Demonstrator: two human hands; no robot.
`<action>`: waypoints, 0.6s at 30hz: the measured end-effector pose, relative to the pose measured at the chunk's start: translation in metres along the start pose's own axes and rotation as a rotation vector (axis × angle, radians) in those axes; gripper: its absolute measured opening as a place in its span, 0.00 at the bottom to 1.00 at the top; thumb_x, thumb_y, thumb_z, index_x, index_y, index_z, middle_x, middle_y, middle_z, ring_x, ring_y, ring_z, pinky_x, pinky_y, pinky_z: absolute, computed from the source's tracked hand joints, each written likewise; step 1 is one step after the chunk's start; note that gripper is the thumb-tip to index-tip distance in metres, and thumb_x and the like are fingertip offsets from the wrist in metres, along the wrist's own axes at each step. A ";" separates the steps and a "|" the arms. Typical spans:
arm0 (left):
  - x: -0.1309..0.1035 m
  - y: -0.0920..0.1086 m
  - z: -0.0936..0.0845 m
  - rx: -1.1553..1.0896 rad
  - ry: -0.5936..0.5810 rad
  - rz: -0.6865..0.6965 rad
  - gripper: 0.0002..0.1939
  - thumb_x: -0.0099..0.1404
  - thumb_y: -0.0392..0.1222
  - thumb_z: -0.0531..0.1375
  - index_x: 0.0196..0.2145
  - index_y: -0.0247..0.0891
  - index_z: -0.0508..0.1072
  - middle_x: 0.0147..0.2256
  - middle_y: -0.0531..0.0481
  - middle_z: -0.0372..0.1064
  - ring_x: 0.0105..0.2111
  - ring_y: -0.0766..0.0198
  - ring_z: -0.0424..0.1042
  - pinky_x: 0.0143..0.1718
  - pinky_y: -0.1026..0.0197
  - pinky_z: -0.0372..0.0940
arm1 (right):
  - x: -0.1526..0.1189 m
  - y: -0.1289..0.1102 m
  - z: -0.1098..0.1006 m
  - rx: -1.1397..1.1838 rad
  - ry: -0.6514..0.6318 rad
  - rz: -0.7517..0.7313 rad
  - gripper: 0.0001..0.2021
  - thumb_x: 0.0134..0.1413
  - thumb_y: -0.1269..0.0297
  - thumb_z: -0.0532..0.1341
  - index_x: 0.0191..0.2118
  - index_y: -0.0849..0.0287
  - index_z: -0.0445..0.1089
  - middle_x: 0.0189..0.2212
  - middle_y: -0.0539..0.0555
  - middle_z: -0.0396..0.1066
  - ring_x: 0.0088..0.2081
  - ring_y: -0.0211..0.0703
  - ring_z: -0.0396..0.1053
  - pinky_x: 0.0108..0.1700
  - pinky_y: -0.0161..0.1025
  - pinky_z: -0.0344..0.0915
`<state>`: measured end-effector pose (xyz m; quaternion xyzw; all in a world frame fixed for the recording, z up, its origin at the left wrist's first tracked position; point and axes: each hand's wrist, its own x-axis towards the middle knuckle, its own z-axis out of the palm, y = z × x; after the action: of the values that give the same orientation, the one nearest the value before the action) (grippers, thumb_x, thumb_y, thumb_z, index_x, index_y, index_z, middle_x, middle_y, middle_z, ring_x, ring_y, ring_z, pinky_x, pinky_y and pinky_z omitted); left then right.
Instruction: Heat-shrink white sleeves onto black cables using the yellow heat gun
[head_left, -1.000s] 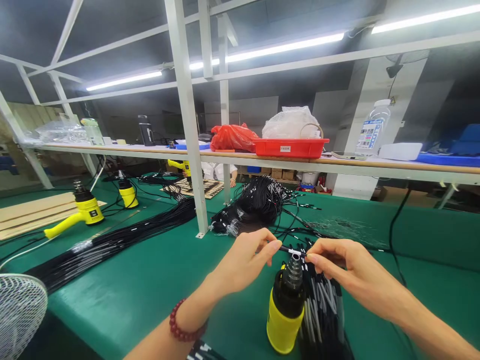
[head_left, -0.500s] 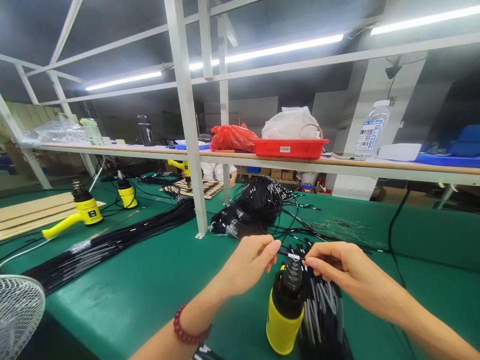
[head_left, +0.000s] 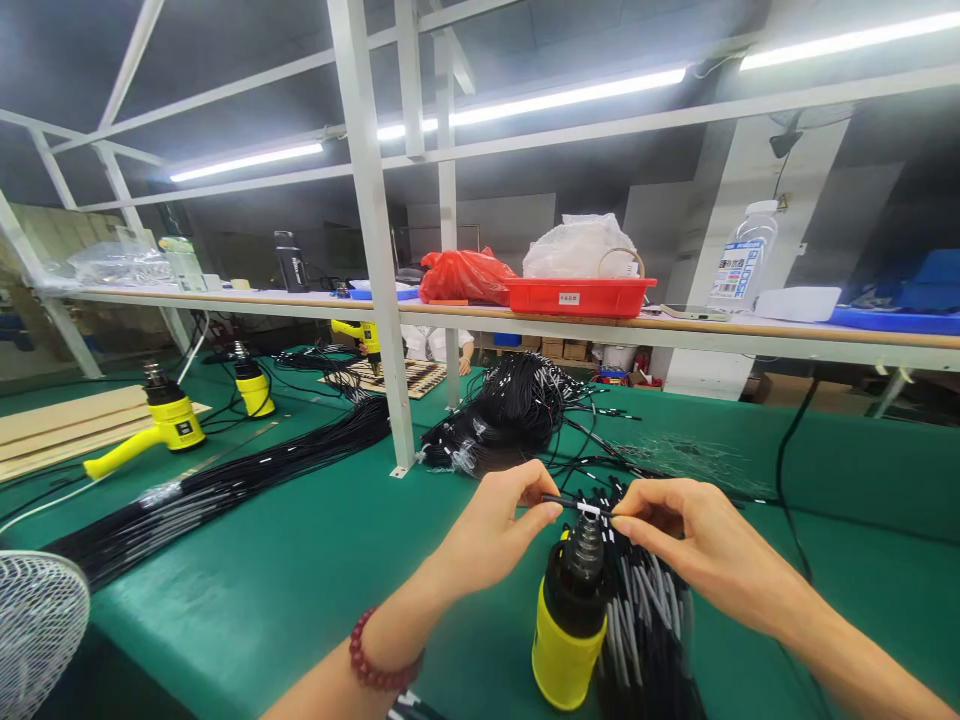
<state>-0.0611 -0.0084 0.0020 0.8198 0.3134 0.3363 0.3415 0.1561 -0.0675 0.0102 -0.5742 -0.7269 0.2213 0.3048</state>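
A thin black cable (head_left: 568, 502) with a white sleeve (head_left: 589, 509) on it is stretched level between my two hands. My left hand (head_left: 499, 525), with a dark red bead bracelet at the wrist, pinches one end between thumb and fingers. On the other side of the sleeve my right hand (head_left: 686, 530) pinches the cable with thumb and forefinger. Directly below the white sleeve is the metal nozzle of an upright yellow and black heat gun (head_left: 570, 620). Beside the gun, under my right hand, lies a bundle of black and grey cables (head_left: 649, 620).
More heat guns (head_left: 176, 415) stand at the left, near a long cable bundle (head_left: 247, 475). A cable heap (head_left: 510, 415) lies behind a white post (head_left: 375, 240). A fan guard (head_left: 41, 630) is at lower left. Across the bench, a person's hand (head_left: 466, 357) shows beneath the shelf (head_left: 480, 318).
The fingers of my left hand have shifted on the cable, so more of its black length shows. The white sleeve stays over the nozzle; my right hand has barely moved.
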 end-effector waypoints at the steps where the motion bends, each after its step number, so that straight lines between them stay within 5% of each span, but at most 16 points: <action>1: -0.001 0.001 -0.001 0.004 0.003 0.001 0.04 0.66 0.36 0.57 0.32 0.37 0.69 0.29 0.55 0.65 0.32 0.65 0.63 0.35 0.64 0.58 | 0.000 0.001 0.000 0.005 -0.003 0.001 0.14 0.59 0.54 0.56 0.27 0.55 0.70 0.24 0.49 0.68 0.28 0.42 0.63 0.30 0.35 0.57; 11: -0.004 0.003 -0.003 0.015 -0.099 -0.044 0.21 0.73 0.46 0.50 0.24 0.37 0.66 0.27 0.53 0.69 0.29 0.65 0.66 0.30 0.64 0.56 | 0.000 0.006 -0.002 0.010 -0.069 -0.001 0.21 0.62 0.47 0.52 0.27 0.56 0.66 0.23 0.47 0.56 0.26 0.40 0.50 0.27 0.36 0.50; 18: -0.002 0.002 -0.001 -0.037 -0.016 -0.033 0.11 0.69 0.41 0.57 0.28 0.36 0.69 0.25 0.55 0.66 0.28 0.66 0.64 0.31 0.65 0.57 | 0.000 0.001 -0.001 0.015 -0.040 -0.010 0.18 0.60 0.49 0.54 0.28 0.56 0.70 0.24 0.49 0.65 0.27 0.42 0.58 0.28 0.36 0.54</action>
<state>-0.0622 -0.0110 0.0031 0.8107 0.3180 0.3299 0.3644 0.1580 -0.0673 0.0103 -0.5638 -0.7341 0.2365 0.2956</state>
